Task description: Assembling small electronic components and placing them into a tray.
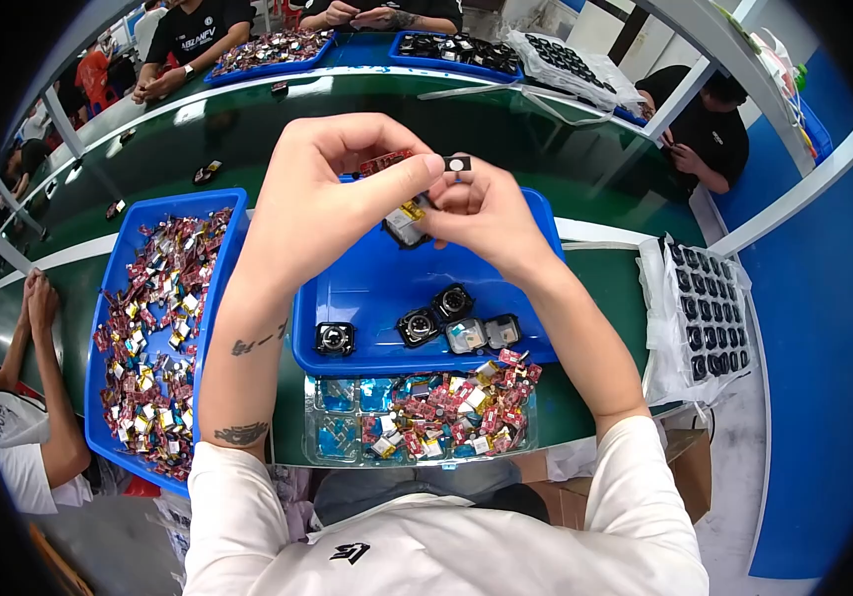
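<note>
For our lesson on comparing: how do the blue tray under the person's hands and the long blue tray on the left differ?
The middle tray holds a few small cases, much of its bottom showing; the left tray is heaped with small red boards.
The middle tray stretches side to side; the left tray runs front to back.
Both are blue with raised rims.

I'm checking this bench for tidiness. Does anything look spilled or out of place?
Yes, mildly: the red circuit boards on the clear compartment tray lie in a jumbled heap over its right side, some reaching the near rim of the blue tray. That looks untidy because the left compartments are mostly uncovered.
</note>
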The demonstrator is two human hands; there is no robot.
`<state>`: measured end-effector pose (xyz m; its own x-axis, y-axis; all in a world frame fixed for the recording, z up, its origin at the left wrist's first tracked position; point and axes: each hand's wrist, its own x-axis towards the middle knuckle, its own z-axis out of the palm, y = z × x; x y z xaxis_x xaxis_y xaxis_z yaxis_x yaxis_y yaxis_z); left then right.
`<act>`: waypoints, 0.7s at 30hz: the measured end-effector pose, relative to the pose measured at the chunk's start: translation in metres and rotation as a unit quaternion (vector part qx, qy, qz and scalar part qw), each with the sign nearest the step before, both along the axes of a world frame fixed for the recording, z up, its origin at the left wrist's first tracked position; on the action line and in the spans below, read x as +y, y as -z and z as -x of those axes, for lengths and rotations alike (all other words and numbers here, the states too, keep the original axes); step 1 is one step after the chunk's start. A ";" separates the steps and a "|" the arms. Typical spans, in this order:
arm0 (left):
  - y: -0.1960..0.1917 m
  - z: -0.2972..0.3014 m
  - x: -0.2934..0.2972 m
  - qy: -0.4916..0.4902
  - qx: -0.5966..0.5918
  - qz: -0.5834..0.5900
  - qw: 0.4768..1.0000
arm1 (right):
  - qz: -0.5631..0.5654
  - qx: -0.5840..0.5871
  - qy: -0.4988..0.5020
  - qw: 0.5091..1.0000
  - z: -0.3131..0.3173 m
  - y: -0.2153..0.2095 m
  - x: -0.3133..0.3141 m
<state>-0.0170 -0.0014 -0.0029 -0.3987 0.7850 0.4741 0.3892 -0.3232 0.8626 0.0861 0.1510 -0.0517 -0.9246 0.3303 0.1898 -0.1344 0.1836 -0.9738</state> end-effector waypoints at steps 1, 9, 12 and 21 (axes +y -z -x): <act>0.002 -0.001 0.001 -0.039 0.019 0.002 0.999 | -0.009 0.024 0.011 1.000 -0.001 -0.009 0.000; 0.011 -0.006 0.011 -0.199 0.178 -0.011 0.964 | 0.004 0.145 0.051 0.988 -0.015 -0.026 -0.007; 0.013 -0.008 0.014 -0.216 0.165 -0.021 0.962 | 0.004 0.152 0.047 0.987 -0.018 -0.028 -0.011; 0.013 -0.010 0.018 -0.207 0.146 -0.009 0.967 | -0.049 0.148 0.053 0.986 -0.020 -0.025 -0.007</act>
